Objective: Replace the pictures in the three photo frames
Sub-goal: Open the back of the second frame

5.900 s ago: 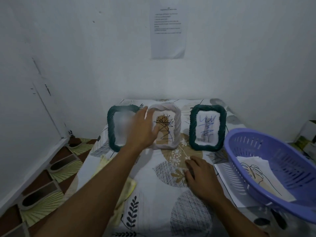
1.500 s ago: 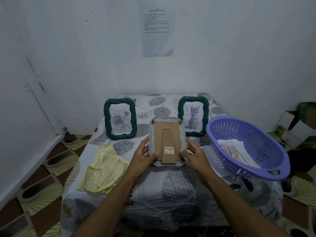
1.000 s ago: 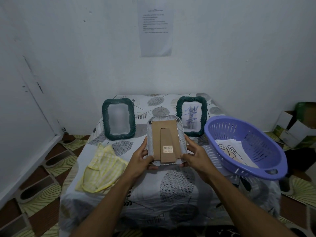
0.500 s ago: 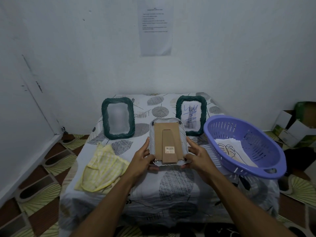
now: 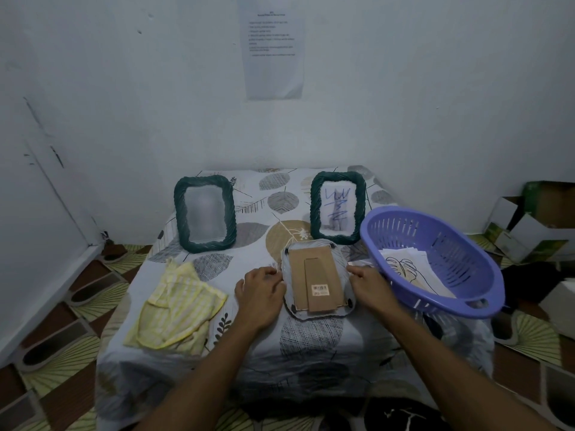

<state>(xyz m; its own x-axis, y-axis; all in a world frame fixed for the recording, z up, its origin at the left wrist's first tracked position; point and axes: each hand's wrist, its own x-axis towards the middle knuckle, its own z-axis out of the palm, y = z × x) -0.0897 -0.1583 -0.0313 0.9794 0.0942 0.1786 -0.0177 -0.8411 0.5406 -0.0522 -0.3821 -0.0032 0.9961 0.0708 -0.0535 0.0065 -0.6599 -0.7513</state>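
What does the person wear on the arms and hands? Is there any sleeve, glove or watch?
Nothing worn shows. The left forearm and right forearm are bare to the picture's bottom edge, without sleeves. The left hand and right hand have no gloves; no watch, bracelet or ring is visible.

Yellow cloth (image 5: 174, 309) lies on the leaf-patterned tablecloth (image 5: 311, 353)

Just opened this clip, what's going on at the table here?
A person has the white frame lying face down on the table, cardboard back up, with the left hand and right hand at its side edges. The left green frame and right green frame stand upright behind it. Loose pictures sit in the purple basket.
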